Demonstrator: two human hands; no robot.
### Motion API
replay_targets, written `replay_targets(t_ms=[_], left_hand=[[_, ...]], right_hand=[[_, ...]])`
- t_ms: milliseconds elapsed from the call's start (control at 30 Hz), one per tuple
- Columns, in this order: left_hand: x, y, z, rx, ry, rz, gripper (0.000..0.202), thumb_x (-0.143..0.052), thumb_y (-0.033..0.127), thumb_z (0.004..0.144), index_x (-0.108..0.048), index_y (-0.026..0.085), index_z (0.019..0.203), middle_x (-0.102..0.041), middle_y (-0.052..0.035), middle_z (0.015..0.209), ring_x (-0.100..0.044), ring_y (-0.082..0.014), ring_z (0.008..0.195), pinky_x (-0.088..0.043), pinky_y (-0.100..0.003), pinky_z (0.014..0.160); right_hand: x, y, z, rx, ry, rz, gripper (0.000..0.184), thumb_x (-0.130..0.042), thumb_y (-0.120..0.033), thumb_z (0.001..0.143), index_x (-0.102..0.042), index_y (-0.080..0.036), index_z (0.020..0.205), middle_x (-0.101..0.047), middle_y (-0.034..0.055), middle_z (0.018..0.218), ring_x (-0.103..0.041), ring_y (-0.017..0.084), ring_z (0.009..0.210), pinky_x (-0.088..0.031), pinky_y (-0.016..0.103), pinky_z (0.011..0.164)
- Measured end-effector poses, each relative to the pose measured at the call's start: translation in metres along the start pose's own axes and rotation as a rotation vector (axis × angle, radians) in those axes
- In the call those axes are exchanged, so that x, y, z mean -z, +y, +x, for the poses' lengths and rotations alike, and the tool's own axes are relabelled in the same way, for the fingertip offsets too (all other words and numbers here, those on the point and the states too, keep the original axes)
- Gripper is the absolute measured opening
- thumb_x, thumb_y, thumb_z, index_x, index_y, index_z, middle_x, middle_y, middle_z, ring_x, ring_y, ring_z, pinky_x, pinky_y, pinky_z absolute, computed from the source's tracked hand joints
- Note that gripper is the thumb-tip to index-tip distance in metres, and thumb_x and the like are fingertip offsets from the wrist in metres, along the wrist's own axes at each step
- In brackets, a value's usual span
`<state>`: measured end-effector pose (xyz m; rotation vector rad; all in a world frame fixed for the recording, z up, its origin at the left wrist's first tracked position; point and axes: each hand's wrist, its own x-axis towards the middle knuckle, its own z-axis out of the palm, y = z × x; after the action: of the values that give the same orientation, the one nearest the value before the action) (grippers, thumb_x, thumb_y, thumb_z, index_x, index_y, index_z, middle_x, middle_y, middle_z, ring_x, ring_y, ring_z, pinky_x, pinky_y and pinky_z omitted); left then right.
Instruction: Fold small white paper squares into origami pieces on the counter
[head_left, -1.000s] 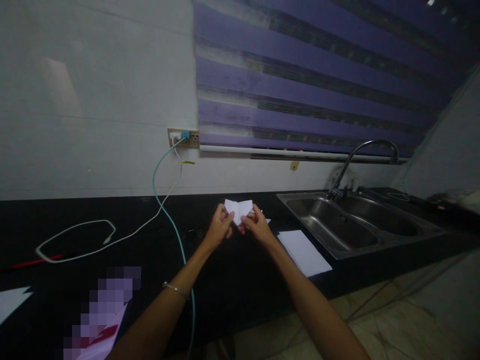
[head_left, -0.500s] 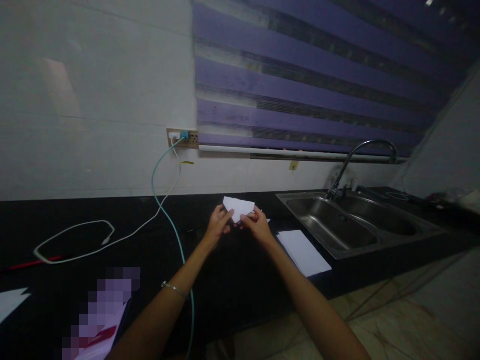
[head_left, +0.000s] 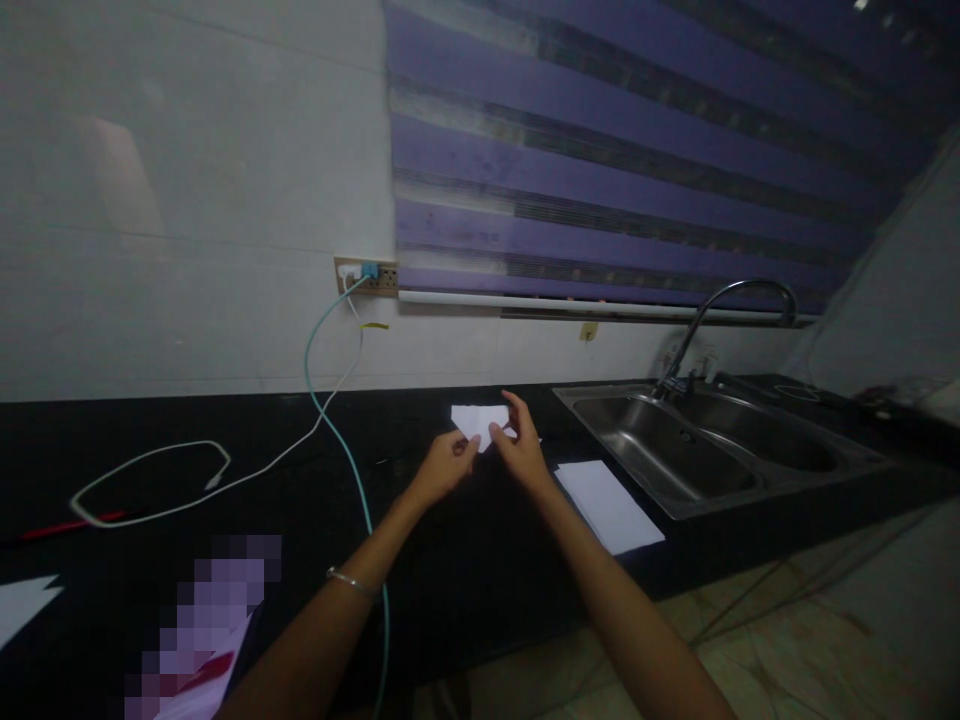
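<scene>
A small folded sheet of white paper [head_left: 477, 419], straight along its far edge and narrowing to a point toward me, is held between my hands over the black counter. My left hand [head_left: 444, 464] pinches the near tip at its left side, thumb on top. On the right, my right hand [head_left: 521, 445] has its thumb on the paper near the tip, and its index finger stands raised at the far right corner. The remaining fingers of both hands are partly hidden. Just right of my right forearm lies a stack of white paper sheets [head_left: 611, 508].
A steel double sink [head_left: 667, 445] with a curved faucet [head_left: 697, 320] is set into the counter [head_left: 450, 590] at right. A teal cable [head_left: 351, 465] and a white cable [head_left: 277, 465] run from the wall outlet [head_left: 367, 276]. More white paper [head_left: 26, 605] lies far left.
My left hand has slid from the paper's left side down to its near tip. My right index finger has lifted at the right corner, and the paper sits slightly lower.
</scene>
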<state>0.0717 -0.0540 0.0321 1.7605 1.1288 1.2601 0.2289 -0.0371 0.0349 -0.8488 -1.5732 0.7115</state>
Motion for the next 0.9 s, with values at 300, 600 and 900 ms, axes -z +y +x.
replay_targets(t_ms=[300,600,900], left_hand=[[-0.001,-0.007,0.001,-0.036,0.011,0.033,0.031,-0.052,0.043,0.083,-0.057,0.016,0.069,-0.055,0.0014,0.052,-0.048,-0.0124,0.047,-0.033,-0.023,0.046],[-0.003,-0.011,0.001,-0.015,0.003,0.07,0.034,-0.048,0.045,0.085,-0.056,0.015,0.072,-0.054,0.0017,0.052,-0.048,-0.012,0.043,-0.033,-0.022,0.044],[-0.002,-0.008,-0.001,-0.022,-0.029,0.052,0.034,-0.044,0.045,0.088,-0.058,0.015,0.078,-0.055,0.0017,0.052,-0.051,-0.0126,0.043,-0.035,-0.022,0.044]], right_hand=[[0.002,0.002,0.0,0.207,-0.024,-0.285,0.033,-0.053,-0.025,0.087,-0.062,-0.024,0.118,-0.045,0.0101,0.119,-0.051,0.022,0.11,-0.053,0.033,0.077],[0.004,-0.011,0.0,0.322,0.079,-0.379,0.021,-0.06,-0.019,0.079,-0.061,-0.02,0.101,-0.052,0.0102,0.112,-0.05,0.025,0.109,-0.041,0.041,0.095],[0.004,-0.009,-0.002,0.245,0.058,-0.409,0.009,-0.056,-0.023,0.082,-0.056,-0.018,0.09,-0.058,0.0061,0.087,-0.055,0.02,0.083,-0.043,0.032,0.076]])
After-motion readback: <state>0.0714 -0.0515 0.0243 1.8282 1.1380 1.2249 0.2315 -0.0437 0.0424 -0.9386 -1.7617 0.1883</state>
